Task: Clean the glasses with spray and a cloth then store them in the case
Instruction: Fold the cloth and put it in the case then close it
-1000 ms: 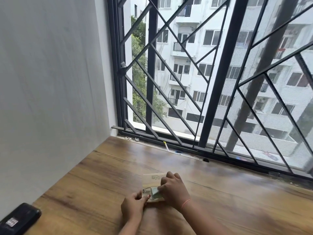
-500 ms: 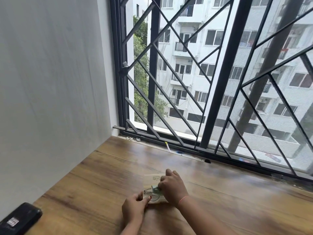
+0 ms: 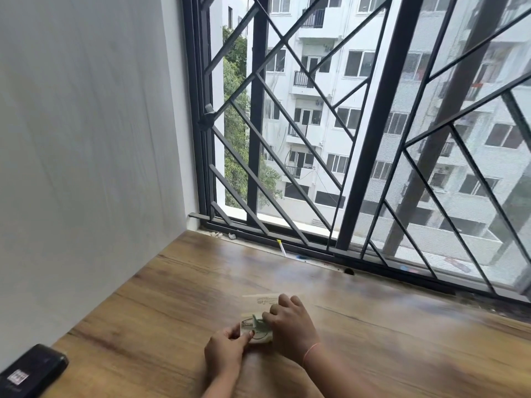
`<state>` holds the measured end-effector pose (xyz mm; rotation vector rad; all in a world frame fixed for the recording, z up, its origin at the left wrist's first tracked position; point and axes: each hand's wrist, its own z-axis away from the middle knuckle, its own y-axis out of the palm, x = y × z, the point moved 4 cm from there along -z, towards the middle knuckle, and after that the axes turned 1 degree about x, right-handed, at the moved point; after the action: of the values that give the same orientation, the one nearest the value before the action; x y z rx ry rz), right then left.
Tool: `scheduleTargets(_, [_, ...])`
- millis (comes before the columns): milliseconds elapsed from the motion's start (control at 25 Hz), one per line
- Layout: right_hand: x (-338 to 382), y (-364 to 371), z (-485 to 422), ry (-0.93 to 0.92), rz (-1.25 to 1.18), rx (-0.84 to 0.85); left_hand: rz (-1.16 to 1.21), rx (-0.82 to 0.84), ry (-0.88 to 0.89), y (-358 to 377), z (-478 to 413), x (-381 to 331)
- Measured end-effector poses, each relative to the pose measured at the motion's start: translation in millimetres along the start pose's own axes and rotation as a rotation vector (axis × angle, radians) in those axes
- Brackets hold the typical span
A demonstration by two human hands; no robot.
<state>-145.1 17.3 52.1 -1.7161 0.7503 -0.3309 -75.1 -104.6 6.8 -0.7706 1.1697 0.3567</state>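
Both hands meet near the bench (image 3: 149, 326) edge: left hand (image 3: 225, 350) pinches the glasses (image 3: 250, 330), right hand (image 3: 290, 326) presses a green cloth (image 3: 262, 326) onto them, over a pale case (image 3: 263, 300).

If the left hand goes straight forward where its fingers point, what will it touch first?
Likely the glasses, which the left hand seems already to touch; the right hand lies just beyond.

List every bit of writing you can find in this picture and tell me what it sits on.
None of it can be read.
Beige case, under the right hand: dark print in a few lines, too blurred to read.
Black case at the left edge of the wooden table: a white sticker with dark marks, too small to read.
No other writing is visible.
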Motion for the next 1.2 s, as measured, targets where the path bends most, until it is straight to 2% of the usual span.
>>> scheduleTargets(120, [-19.2,-13.0,-3.3,0.156,-0.201,-0.187,0.018,0.002,-0.001,-0.2,-0.4,0.2])
scheduleTargets(200, [-36.9,-23.3,-9.4,0.282,-0.307,-0.221,0.015,-0.003,0.000,-0.3,-0.8,0.2])
scheduleTargets(360, [-58.2,-12.0,-22.8,0.369,-0.335,0.069,0.005,0.003,-0.013,-0.6,-0.5,1.6])
scheduleTargets(440, [-60.0,-2.5,-21.1,0.443,-0.513,0.119,0.009,0.003,-0.008,-0.2,-1.6,2.5])
scheduleTargets(520, [-62.0,0.2,-17.9,0.474,-0.578,0.090,0.001,-0.006,0.003,-0.2,-3.6,3.8])
scheduleTargets(800, [-55.9,3.1,7.3,0.429,-0.665,-0.130,-0.058,0.055,0.149,-0.2,-9.0,7.4])
scheduleTargets(1000, [-40.8,11.5,38.2,0.333,-0.586,-0.288,-0.089,0.058,0.220,0.5,-10.0,6.1])
scheduleTargets(1200, [-25.9,19.2,59.7,0.248,-0.520,-0.437,-0.105,0.188,0.263,2.9,-7.6,2.8])
